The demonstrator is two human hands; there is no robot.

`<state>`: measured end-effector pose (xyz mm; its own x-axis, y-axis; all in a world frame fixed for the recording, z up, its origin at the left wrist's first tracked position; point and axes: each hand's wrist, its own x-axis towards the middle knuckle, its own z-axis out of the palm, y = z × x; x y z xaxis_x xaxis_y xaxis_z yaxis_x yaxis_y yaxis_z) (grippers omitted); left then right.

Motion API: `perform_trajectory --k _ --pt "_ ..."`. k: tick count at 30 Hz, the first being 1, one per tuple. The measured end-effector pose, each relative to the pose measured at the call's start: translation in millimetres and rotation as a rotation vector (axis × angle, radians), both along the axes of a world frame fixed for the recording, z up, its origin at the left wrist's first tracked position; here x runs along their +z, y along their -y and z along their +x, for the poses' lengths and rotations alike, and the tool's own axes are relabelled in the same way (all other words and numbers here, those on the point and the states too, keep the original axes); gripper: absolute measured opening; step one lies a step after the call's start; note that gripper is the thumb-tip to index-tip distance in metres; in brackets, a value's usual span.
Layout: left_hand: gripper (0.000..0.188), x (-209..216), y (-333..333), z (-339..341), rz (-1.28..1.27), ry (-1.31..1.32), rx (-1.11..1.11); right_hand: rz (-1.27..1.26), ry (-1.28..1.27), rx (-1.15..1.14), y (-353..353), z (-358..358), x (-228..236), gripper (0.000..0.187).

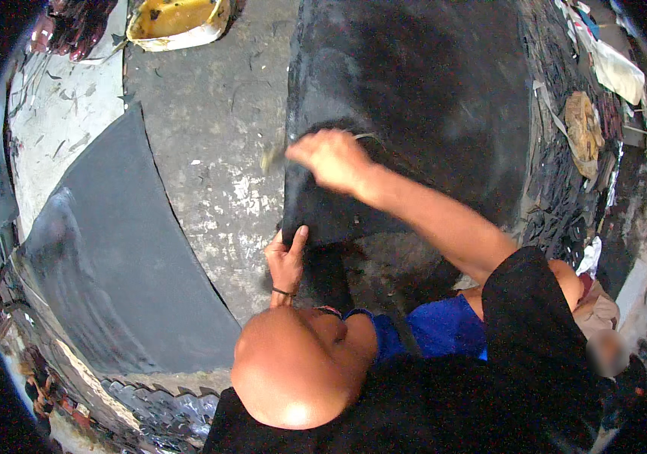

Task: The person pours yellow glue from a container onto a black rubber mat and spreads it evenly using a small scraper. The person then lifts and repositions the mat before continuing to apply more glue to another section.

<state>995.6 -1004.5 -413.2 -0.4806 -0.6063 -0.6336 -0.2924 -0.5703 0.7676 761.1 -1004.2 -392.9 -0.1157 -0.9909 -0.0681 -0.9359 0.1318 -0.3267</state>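
Observation:
A large black rubber sheet [429, 91] lies on the concrete floor [210, 129]. My left hand [285, 263] pinches its near left corner, thumb on top. My right hand [329, 157] is over the sheet's left edge, closed on a small brush [272, 156] whose yellowish tip is motion-blurred, just off the sheet. My bent knee [293, 371] and blue shorts [437, 325] fill the lower middle.
A second dark grey sheet [119, 250] with a curved edge lies to the left. A tub of yellow glue [176, 19] stands at the top. Black offcuts [565, 189] and rags [584, 129] pile up on the right; zigzag-cut strips [164, 405] lie at the bottom left.

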Motion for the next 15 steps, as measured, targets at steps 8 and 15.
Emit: perform_trajectory --k 8,15 --pt "0.021 -16 -18 24 0.257 -0.006 0.281 -0.001 -0.016 -0.265 -7 -15 32 0.03" --pt "0.014 2 7 29 0.047 0.121 -0.08 0.138 -0.082 -0.023 -63 43 9 0.048"
